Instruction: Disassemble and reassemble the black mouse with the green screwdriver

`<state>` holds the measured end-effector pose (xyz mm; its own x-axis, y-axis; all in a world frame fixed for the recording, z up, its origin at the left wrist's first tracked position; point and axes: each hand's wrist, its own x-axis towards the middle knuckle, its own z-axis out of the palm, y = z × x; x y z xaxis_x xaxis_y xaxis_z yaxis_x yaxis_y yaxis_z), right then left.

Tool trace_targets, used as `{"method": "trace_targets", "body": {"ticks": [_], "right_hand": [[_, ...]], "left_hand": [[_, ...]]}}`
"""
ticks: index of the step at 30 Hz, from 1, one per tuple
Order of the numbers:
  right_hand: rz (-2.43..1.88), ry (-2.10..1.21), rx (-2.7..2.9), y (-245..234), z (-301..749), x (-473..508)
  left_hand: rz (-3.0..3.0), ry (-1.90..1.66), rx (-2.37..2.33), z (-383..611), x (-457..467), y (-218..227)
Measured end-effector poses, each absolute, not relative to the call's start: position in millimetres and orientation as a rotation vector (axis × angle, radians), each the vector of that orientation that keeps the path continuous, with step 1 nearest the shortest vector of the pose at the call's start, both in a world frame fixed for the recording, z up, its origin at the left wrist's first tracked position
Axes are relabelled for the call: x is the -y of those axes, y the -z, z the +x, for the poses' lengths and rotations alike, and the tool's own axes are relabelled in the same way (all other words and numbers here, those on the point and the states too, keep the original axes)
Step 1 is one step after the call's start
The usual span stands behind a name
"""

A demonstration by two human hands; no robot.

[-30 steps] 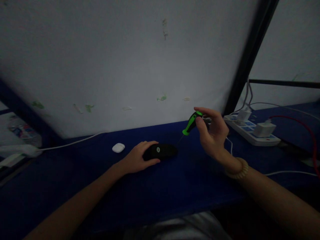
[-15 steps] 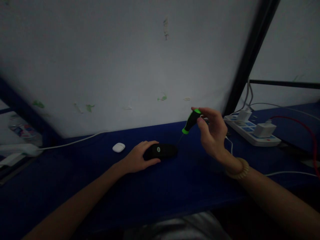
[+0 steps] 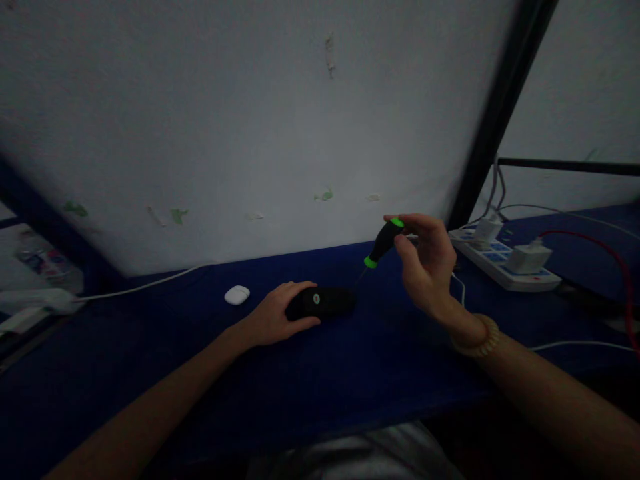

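My left hand [image 3: 276, 312] grips the left end of a black oblong device [image 3: 323, 302] lying on the blue table [image 3: 320, 373]. My right hand [image 3: 425, 263] pinches the top of a black-and-green screwdriver [image 3: 383, 243]. The screwdriver slants down and left, and its thin tip reaches the right end of the device. A pale bracelet sits on my right wrist.
A small white case [image 3: 237, 295] lies left of the device. A white power strip [image 3: 505, 261] with plugged chargers lies at the right, with a red cable [image 3: 613, 260] and white cables nearby. A white wall rises behind the table, and a black post stands at the right.
The screwdriver handle has turned in my right fingers, showing less green than before. My left hand and the device have stayed put.
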<state>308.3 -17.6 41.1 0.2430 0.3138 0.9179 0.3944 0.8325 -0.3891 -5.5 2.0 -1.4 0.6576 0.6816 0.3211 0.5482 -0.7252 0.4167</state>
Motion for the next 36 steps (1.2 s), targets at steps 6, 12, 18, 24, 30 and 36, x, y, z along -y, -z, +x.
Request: {"method": "trace_targets", "body": {"ticks": [6,12,18,24,30,36], "right_hand": [[-0.642,0.083,1.310,-43.0,309.2,18.3],[-0.615,0.031,1.318,-45.7,309.8,19.8],[-0.648,0.048,1.265,-47.4,310.2,19.6],[-0.525,-0.074,1.266,-50.3,308.9,23.7],[-0.472,-0.117,1.312,-50.1,303.2,27.1],[-0.522,0.012,1.273,-45.9,307.2,19.3]], "left_hand": [[2.596,-0.681,-0.975,-7.2,-3.3,3.1],[2.623,-0.678,-0.958,-8.3,-4.3,3.5],[2.627,-0.687,-0.958,-8.1,-5.2,4.6],[2.622,-0.679,-0.978,-8.1,-5.2,5.1],[2.612,-0.675,-0.974,-7.6,-3.7,3.4],[2.609,-0.683,-0.972,-7.5,-4.1,3.2]]}}
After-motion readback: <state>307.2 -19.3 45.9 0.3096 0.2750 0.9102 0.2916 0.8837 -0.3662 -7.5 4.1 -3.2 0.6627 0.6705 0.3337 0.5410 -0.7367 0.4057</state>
